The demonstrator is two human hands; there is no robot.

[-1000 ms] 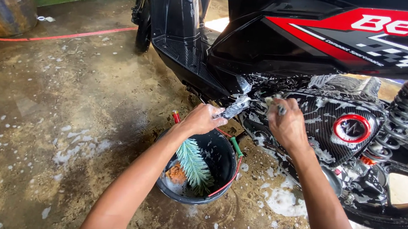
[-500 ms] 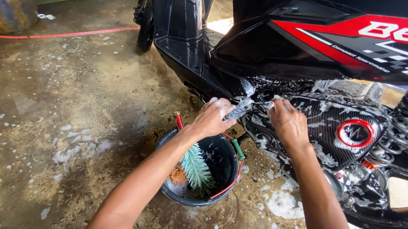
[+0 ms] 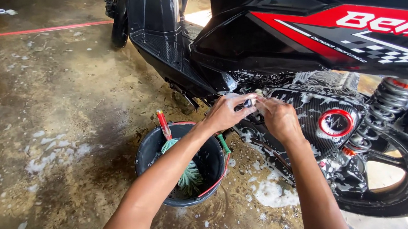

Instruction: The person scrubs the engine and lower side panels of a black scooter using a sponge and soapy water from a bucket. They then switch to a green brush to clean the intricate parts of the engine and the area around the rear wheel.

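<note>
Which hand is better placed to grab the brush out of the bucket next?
Probably the left. The left hand is directly above the black bucket, close to the brush's red handle on the rim. The right hand is farther off, against the soapy engine cover.

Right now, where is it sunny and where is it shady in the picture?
In the head view, bright sun washes out the ground behind the rear wheel; both hands and the bucket sit in the scooter's shade, still sharp.

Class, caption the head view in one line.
Both hands, left hand and right hand, scrub a soapy scooter engine above a black bucket.
</note>
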